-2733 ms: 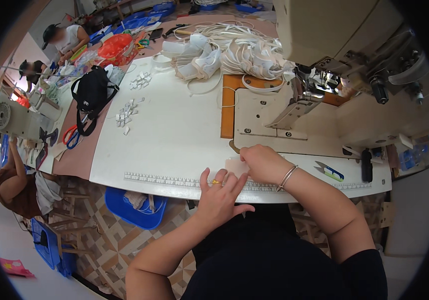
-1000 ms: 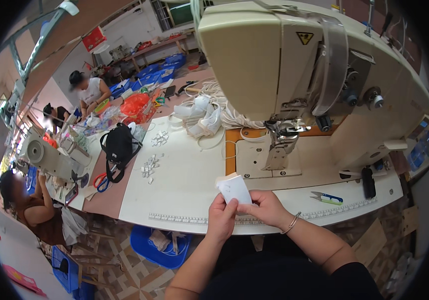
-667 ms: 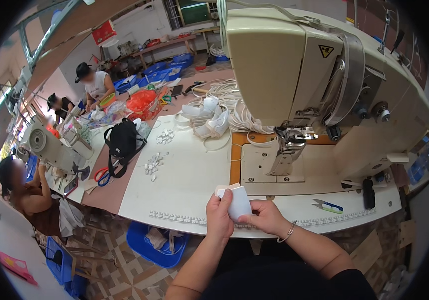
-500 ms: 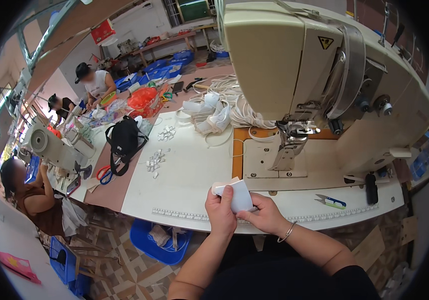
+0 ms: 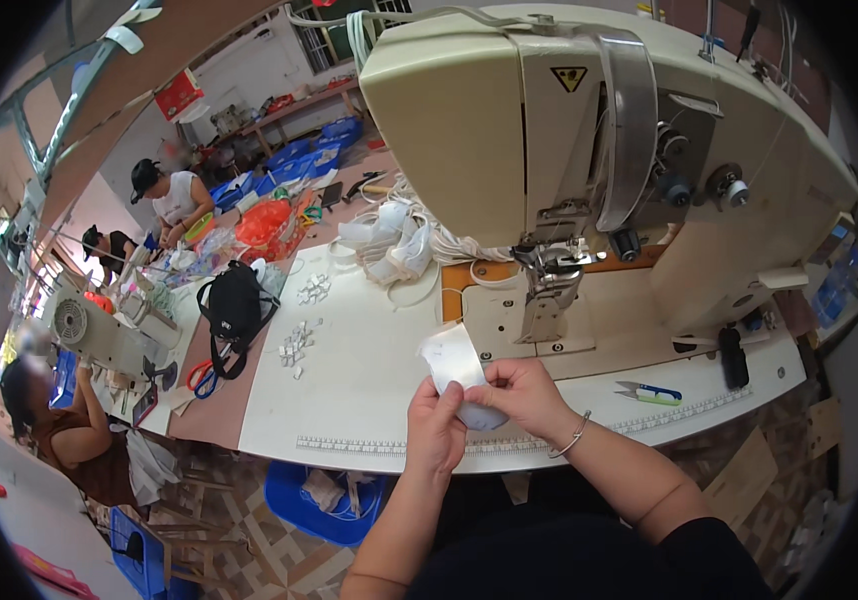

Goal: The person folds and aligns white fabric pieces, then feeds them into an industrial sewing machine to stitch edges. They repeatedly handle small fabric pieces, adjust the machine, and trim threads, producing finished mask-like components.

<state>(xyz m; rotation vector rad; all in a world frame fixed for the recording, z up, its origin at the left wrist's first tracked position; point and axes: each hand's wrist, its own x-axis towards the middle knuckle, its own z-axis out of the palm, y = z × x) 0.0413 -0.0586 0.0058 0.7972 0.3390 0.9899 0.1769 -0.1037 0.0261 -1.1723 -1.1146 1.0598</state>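
Between both hands, over the table's front edge, is a white, smooth, flat piece [image 5: 454, 358], standing up from my fingers with its lower part curled; its material I cannot tell. My left hand [image 5: 436, 430] is closed on its lower left side, thumb on top. Pinching its right side is my right hand [image 5: 529, 398], with a bracelet on the wrist. Beyond the hands stands a big cream sewing machine [image 5: 449, 115], its presser foot and needle area [image 5: 552, 290] apart from the piece. Right of my hands lie thread snips [image 5: 649, 393].
Small white pieces [image 5: 296, 342] lie in two groups on the white table [image 5: 349, 390]. White cords and strips [image 5: 399, 240] are heaped behind. A black bag [image 5: 236, 305] and red-and-blue scissors [image 5: 202, 378] are at left. A blue tub [image 5: 319, 515] sits below the edge. Co-workers sit at far left.
The white piece, a compact folded square before, now extends farther up as a longer strip. My right fingers have moved up its side. The whole view has shifted slightly.
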